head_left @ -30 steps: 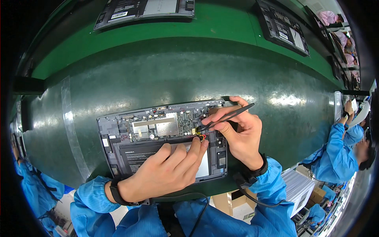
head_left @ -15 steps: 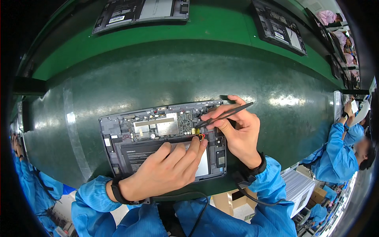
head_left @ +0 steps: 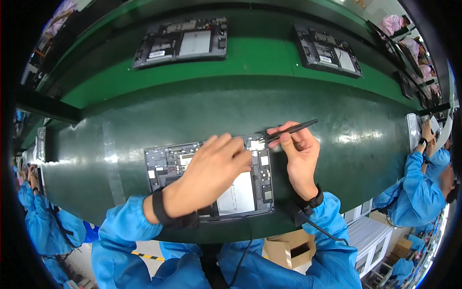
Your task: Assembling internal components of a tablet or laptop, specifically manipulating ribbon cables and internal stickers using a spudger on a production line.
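An opened tablet-like device [head_left: 262, 204], dark grey, lies on the green bench before me, its circuit board, battery and a pale silver panel exposed. Over its middle is my left hand [head_left: 207, 173], slightly blurred, with curled fingers; whatever they hold, if anything, is hidden beneath. The hand covers much of the board and the battery. At the device's far right corner, my right hand [head_left: 303, 161] grips black tweezers [head_left: 298, 127] in a pinch. Their tips point left and down, close to that corner; I cannot tell whether they touch it.
Two similar opened devices rest on the raised green shelf beyond the bench, one at the left [head_left: 180, 42] and one at the right [head_left: 327, 50]. A cardboard box [head_left: 288, 250] stands below the near edge. Co-workers in blue sit at both sides.
My left hand has lifted off the coloured wires and moved up and left, its fingers now curled. The tweezers have shifted to the device's far right corner. My view has tilted upward.
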Demonstrator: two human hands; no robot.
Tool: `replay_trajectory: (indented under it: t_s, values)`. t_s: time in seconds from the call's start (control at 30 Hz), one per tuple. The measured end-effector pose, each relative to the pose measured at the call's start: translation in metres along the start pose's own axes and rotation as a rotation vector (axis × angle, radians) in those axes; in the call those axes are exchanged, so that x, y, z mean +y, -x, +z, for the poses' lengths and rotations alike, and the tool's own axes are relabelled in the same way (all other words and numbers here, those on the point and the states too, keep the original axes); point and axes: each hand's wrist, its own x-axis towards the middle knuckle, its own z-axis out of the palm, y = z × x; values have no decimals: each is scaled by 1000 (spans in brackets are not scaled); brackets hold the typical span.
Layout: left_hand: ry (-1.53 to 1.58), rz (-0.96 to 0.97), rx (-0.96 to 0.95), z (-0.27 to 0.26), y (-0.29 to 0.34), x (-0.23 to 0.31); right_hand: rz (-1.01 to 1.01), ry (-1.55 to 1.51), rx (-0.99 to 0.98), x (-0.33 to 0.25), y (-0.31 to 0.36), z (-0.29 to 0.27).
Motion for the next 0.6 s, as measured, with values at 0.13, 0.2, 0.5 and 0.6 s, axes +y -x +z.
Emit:
replay_trajectory:
  t_s: [0.13,0.2,0.5,0.6]
  values:
    - [120,-182,-7,-4,-21,-11,-39,-44,70,-9,-5,-11]
    - [62,-264,-95,-6,-35,-19,-22,-10,114,-15,-7,-13]
    - [-232,4,3,-25,-42,-13,-142,116,159,7,-25,-52]
    - [72,-210,378,-56,35,-7,68,98,-25,-6,19,-75]
